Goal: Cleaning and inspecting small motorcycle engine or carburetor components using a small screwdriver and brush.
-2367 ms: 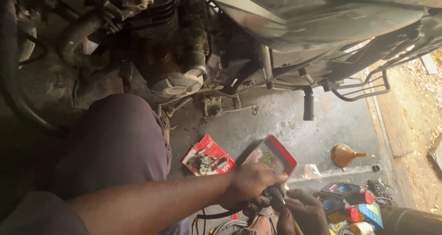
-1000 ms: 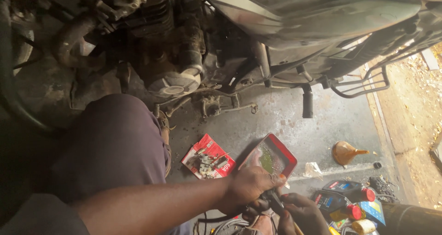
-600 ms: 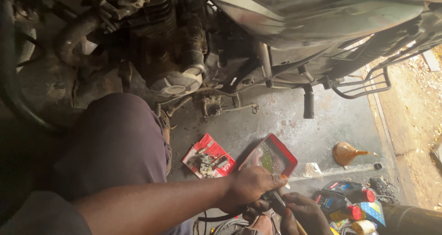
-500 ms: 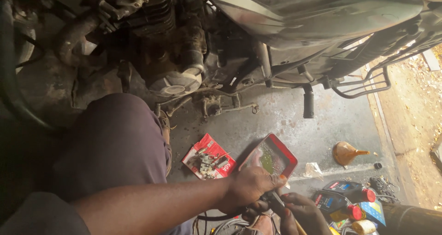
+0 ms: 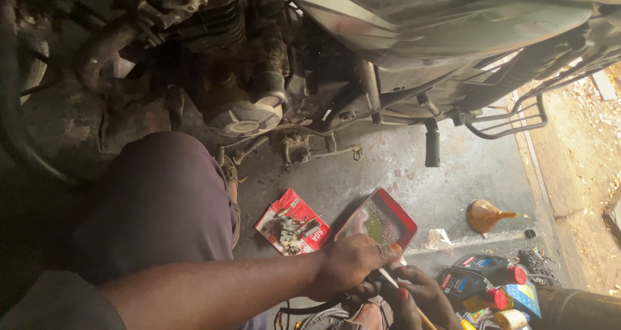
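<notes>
Head view: left hand (image 5: 352, 265) closes its fingers on a thin metal tool (image 5: 390, 279), low in frame just below the red tray (image 5: 381, 219) on the concrete floor (image 5: 401, 168). Right hand (image 5: 420, 299) sits just beside it, touching the same tool; its grip is partly hidden, cannot tell how tight. Red packet with small parts (image 5: 292, 222) lies left of the tray, orange funnel (image 5: 486, 215) and oil bottles (image 5: 482, 281) to the right, motorcycle engine (image 5: 239, 78) above.

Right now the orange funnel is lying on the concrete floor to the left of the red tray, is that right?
Not quite. The head view shows the orange funnel lying on the concrete floor to the right of the red tray, not the left.
</notes>
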